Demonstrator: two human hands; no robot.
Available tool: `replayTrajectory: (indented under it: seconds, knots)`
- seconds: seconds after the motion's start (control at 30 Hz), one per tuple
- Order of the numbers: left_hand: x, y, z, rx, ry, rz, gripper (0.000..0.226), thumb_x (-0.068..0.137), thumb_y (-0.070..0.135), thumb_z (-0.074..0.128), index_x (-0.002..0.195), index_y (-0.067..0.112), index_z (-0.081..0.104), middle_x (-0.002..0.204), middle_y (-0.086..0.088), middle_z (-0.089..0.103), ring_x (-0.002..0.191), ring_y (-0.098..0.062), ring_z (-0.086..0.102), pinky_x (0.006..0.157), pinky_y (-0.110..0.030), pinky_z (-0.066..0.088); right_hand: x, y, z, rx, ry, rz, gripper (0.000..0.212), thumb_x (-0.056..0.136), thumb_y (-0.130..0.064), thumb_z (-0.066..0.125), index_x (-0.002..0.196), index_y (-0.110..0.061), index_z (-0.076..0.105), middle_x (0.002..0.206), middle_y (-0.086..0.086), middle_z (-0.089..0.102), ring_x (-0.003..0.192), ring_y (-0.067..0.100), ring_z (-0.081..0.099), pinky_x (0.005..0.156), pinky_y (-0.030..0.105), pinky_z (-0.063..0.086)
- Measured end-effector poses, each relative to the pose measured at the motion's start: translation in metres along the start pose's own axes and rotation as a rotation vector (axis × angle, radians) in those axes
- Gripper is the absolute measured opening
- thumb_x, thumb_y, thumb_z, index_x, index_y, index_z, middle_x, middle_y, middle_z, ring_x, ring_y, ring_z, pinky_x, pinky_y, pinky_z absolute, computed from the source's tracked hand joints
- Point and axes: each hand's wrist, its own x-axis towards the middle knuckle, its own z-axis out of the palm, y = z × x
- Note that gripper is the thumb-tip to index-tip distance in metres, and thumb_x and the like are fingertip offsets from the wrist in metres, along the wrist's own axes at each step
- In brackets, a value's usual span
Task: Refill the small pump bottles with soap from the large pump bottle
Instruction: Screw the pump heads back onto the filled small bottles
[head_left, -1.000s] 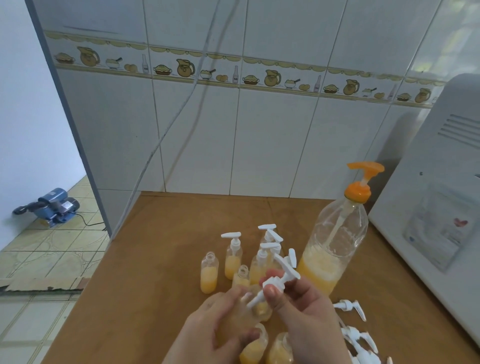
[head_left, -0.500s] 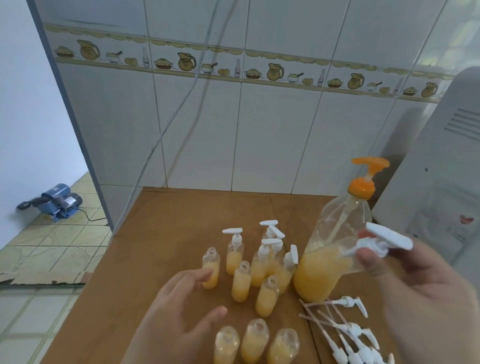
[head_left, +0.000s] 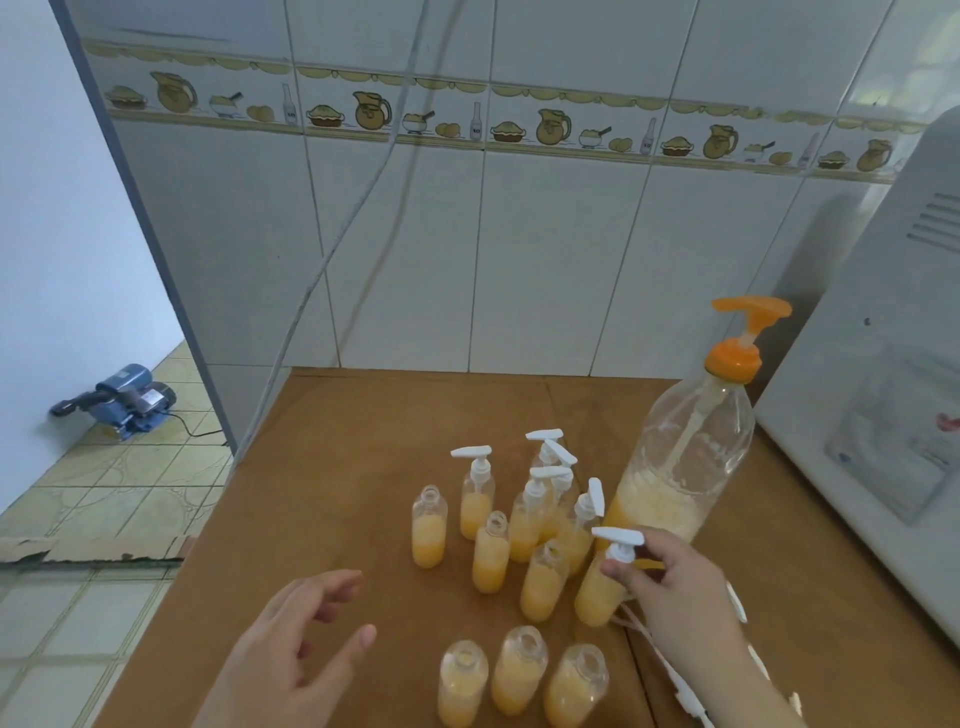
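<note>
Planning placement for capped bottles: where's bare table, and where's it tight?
Free: the table left of the small bottles, and the strip between them and the tiled wall. Crowded: around the large pump bottle, the right hand and the loose pumps.

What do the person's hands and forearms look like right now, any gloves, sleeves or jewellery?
Both the left hand and the right hand are bare: no gloves, rings or watch show. The wrists and the visible stretch of each forearm are bare too, with no sleeve in frame. Nails look short and unpainted.

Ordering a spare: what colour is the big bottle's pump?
Orange, seen in the head view: pump.
</note>
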Motion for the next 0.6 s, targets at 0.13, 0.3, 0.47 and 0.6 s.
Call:
replayTrajectory:
  seconds: [0.13,0.3,0.47,0.6]
  knots:
    - [-0.002,-0.002,0.001,0.005,0.011,-0.023,0.059,0.071,0.021,0.079,0.104,0.059,0.048,0.105,0.036,0.056,0.096,0.006,0.054,0.074,-0.01,0.044,0.007,0.008,0.012,0.014,-0.007,0.007,0.029,0.081,-0.014,0.073,0.086,-0.041,0.065,0.089,-0.016,0.066,0.085,0.003,0.058,0.07,0.018,0.042]
    - [0.0,-0.008,0.003,0.015,0.022,-0.043,0.055,0.07,0.019,0.08,0.101,0.055,0.052,0.103,0.035,0.057,0.093,0.006,0.055,0.071,-0.009,0.044,0.013,0.015,0.002,-0.05,-0.015,0.017,0.037,0.074,-0.012,0.078,0.099,-0.038,0.069,0.093,-0.016,0.067,0.088,0.0,0.06,0.074,0.014,0.045]
    - [0.008,-0.019,0.005,-0.025,0.001,-0.118,0.038,0.072,0.015,0.079,0.083,0.048,0.064,0.099,0.034,0.058,0.092,0.006,0.055,0.068,-0.013,0.045,0.002,0.019,-0.045,-0.108,0.169,0.039,0.026,0.076,-0.005,0.073,0.083,-0.03,0.07,0.079,-0.012,0.069,0.071,0.001,0.061,0.059,0.006,0.043]
    - [0.025,-0.028,0.018,-0.053,-0.051,-0.186,0.036,0.076,0.015,0.076,0.086,0.046,0.061,0.093,0.013,0.067,0.091,0.005,0.055,0.067,-0.012,0.044,-0.013,0.046,-0.051,-0.211,0.104,0.233,0.025,0.075,-0.01,0.076,0.071,-0.032,0.064,0.074,-0.009,0.068,0.073,0.007,0.06,0.059,0.007,0.038]
